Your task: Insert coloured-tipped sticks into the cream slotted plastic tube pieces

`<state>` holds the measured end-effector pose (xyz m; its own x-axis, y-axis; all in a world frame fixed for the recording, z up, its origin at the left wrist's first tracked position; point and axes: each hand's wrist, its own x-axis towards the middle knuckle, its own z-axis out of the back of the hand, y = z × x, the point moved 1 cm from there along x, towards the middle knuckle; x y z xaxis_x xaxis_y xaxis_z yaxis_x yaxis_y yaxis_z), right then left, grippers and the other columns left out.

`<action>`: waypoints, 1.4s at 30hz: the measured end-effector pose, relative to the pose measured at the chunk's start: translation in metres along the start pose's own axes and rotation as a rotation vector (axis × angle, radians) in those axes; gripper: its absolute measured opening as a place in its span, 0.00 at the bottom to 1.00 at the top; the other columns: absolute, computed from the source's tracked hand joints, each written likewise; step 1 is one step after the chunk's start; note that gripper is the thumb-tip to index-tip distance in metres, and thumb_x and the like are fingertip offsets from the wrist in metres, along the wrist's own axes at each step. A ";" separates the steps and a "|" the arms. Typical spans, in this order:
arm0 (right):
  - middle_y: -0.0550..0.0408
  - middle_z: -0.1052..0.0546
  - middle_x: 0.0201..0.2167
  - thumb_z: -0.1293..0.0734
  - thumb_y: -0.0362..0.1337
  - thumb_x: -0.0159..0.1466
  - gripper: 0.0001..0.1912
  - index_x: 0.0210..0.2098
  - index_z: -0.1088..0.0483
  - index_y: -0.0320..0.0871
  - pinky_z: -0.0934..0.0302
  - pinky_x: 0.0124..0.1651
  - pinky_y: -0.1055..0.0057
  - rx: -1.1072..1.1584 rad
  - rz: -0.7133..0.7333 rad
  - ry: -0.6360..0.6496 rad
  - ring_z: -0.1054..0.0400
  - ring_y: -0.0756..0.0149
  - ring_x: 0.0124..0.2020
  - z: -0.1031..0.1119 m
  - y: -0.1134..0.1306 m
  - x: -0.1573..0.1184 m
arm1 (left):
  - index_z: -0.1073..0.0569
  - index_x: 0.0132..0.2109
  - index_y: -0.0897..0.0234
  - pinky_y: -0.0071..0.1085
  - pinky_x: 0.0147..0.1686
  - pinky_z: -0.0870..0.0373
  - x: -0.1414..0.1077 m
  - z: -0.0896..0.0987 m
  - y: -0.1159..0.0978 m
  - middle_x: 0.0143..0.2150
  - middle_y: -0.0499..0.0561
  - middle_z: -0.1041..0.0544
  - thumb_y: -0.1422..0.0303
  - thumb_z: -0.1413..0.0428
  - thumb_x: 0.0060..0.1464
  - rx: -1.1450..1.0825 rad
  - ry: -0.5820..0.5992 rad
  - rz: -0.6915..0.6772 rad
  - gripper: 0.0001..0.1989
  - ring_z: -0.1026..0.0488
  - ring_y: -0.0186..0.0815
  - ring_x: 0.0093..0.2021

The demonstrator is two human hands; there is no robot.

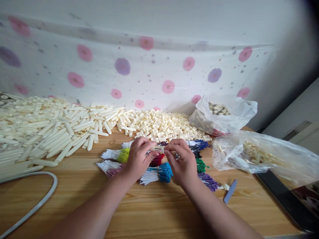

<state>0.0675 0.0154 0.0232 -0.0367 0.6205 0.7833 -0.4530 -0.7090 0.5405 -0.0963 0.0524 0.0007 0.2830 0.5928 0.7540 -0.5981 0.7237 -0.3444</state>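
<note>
Between my hands, above the middle of the table, a short cream plastic piece with slots (158, 149) is held level. My left hand (140, 156) pinches its left end with thumb and fingers. The fingertips of my right hand (181, 160) close on its right end. Below and around the hands lie bundles of thin sticks with coloured tips: yellow-green (122, 155), pink (112, 168), blue (163, 172), red (156, 160), green (200, 165) and purple (208, 181). The hands partly cover several bundles.
Long cream tubes (59, 136) are heaped at the left, with slotted cream pieces (164, 124) behind the bundles. Plastic bags (231, 116) with small parts stand at the right. A grey-blue strip (230, 191), a white cable (53, 189) and a dark flat object (281, 196) lie on the wooden table (149, 212).
</note>
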 end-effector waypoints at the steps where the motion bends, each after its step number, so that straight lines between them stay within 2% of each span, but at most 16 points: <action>1: 0.53 0.31 0.31 0.37 0.29 0.61 0.06 0.31 0.29 0.41 0.38 0.37 0.70 0.009 -0.027 -0.009 0.34 0.67 0.34 -0.001 0.000 -0.001 | 0.26 0.42 0.65 0.36 0.39 0.35 0.000 0.000 -0.001 0.36 0.54 0.32 0.54 0.52 0.58 0.024 -0.009 0.002 0.20 0.34 0.40 0.38; 7: 0.54 0.30 0.30 0.36 0.32 0.61 0.06 0.28 0.29 0.41 0.38 0.38 0.69 0.090 -0.157 -0.053 0.35 0.67 0.33 -0.006 -0.002 -0.004 | 0.24 0.39 0.64 0.36 0.38 0.37 -0.001 -0.001 -0.003 0.34 0.54 0.31 0.53 0.51 0.57 0.188 -0.079 -0.020 0.20 0.34 0.41 0.37; 10: 0.53 0.29 0.32 0.37 0.34 0.62 0.07 0.31 0.26 0.41 0.38 0.41 0.67 0.206 -0.220 -0.026 0.34 0.66 0.37 -0.007 -0.006 -0.005 | 0.24 0.40 0.62 0.37 0.39 0.38 -0.001 -0.002 -0.002 0.35 0.54 0.31 0.55 0.50 0.57 0.272 -0.070 -0.009 0.17 0.35 0.41 0.38; 13: 0.52 0.29 0.35 0.36 0.35 0.62 0.08 0.33 0.25 0.42 0.38 0.44 0.66 0.311 -0.260 0.010 0.33 0.65 0.39 -0.005 -0.015 -0.004 | 0.25 0.39 0.63 0.37 0.41 0.38 0.000 -0.001 0.001 0.35 0.54 0.31 0.55 0.50 0.57 0.253 -0.043 0.020 0.17 0.34 0.42 0.39; 15: 0.52 0.28 0.35 0.36 0.36 0.62 0.08 0.34 0.25 0.43 0.38 0.44 0.65 0.281 -0.245 -0.014 0.33 0.65 0.40 -0.001 -0.023 -0.001 | 0.26 0.38 0.64 0.36 0.39 0.37 0.002 0.001 0.006 0.35 0.53 0.31 0.55 0.52 0.58 0.163 -0.024 0.121 0.18 0.34 0.41 0.38; 17: 0.52 0.27 0.34 0.37 0.36 0.62 0.08 0.36 0.25 0.43 0.38 0.42 0.67 0.158 -0.203 -0.023 0.33 0.66 0.38 0.004 -0.033 0.002 | 0.29 0.37 0.64 0.32 0.33 0.38 0.004 0.002 0.012 0.30 0.50 0.32 0.54 0.55 0.60 0.005 -0.014 0.320 0.19 0.34 0.38 0.33; 19: 0.53 0.26 0.32 0.37 0.33 0.61 0.08 0.36 0.25 0.42 0.38 0.39 0.69 -0.011 -0.167 0.098 0.33 0.67 0.34 0.004 -0.041 0.004 | 0.31 0.36 0.63 0.30 0.28 0.40 0.005 0.002 0.018 0.25 0.46 0.35 0.52 0.58 0.60 -0.184 -0.017 0.516 0.20 0.36 0.35 0.27; 21: 0.53 0.25 0.31 0.36 0.32 0.61 0.07 0.35 0.25 0.42 0.39 0.39 0.70 -0.188 -0.141 0.322 0.33 0.67 0.33 -0.001 -0.046 0.004 | 0.32 0.36 0.63 0.28 0.26 0.41 0.006 0.002 0.019 0.22 0.43 0.37 0.51 0.54 0.58 -0.339 -0.007 0.626 0.19 0.38 0.33 0.24; 23: 0.52 0.25 0.32 0.37 0.32 0.62 0.08 0.34 0.24 0.43 0.40 0.42 0.70 -0.354 -0.103 0.518 0.33 0.65 0.37 -0.008 -0.047 0.002 | 0.33 0.33 0.63 0.27 0.24 0.43 0.007 0.001 0.017 0.20 0.42 0.37 0.52 0.48 0.53 -0.428 0.031 0.682 0.17 0.40 0.31 0.22; 27: 0.52 0.25 0.38 0.40 0.33 0.65 0.12 0.41 0.25 0.47 0.42 0.46 0.70 -0.581 -0.039 0.703 0.35 0.63 0.44 -0.022 -0.042 0.001 | 0.34 0.29 0.64 0.26 0.22 0.44 0.006 -0.003 0.011 0.19 0.41 0.38 0.57 0.44 0.49 -0.552 0.122 0.739 0.14 0.41 0.28 0.20; 29: 0.51 0.26 0.39 0.40 0.34 0.65 0.12 0.42 0.26 0.47 0.42 0.45 0.70 -0.657 -0.043 0.757 0.35 0.61 0.45 -0.027 -0.041 0.002 | 0.34 0.28 0.64 0.26 0.23 0.42 0.005 -0.006 0.011 0.19 0.41 0.37 0.59 0.45 0.50 -0.585 0.189 0.717 0.13 0.40 0.29 0.20; 33: 0.49 0.27 0.39 0.40 0.32 0.64 0.11 0.39 0.26 0.44 0.41 0.43 0.68 -0.705 -0.057 0.796 0.35 0.59 0.44 -0.032 -0.043 0.004 | 0.34 0.28 0.64 0.28 0.26 0.39 0.003 -0.012 0.015 0.19 0.42 0.35 0.61 0.46 0.50 -0.583 0.308 0.668 0.11 0.37 0.31 0.22; 38: 0.46 0.28 0.41 0.42 0.32 0.65 0.11 0.39 0.29 0.41 0.41 0.42 0.67 -0.722 -0.047 0.796 0.36 0.57 0.46 -0.034 -0.042 0.004 | 0.33 0.27 0.64 0.28 0.26 0.40 0.000 -0.015 0.019 0.19 0.42 0.35 0.62 0.46 0.50 -0.551 0.345 0.666 0.10 0.37 0.31 0.22; 42: 0.44 0.28 0.40 0.43 0.28 0.64 0.11 0.39 0.30 0.39 0.42 0.41 0.66 -0.722 -0.038 0.781 0.35 0.56 0.44 -0.031 -0.043 0.005 | 0.34 0.27 0.64 0.28 0.26 0.40 0.000 -0.015 0.019 0.20 0.42 0.36 0.62 0.46 0.50 -0.535 0.357 0.662 0.10 0.37 0.31 0.22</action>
<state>0.0593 0.0594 -0.0063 -0.4567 0.8626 0.2175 -0.8775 -0.4770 0.0492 -0.0961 0.0714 -0.0142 0.2739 0.9537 0.1244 -0.3196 0.2123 -0.9235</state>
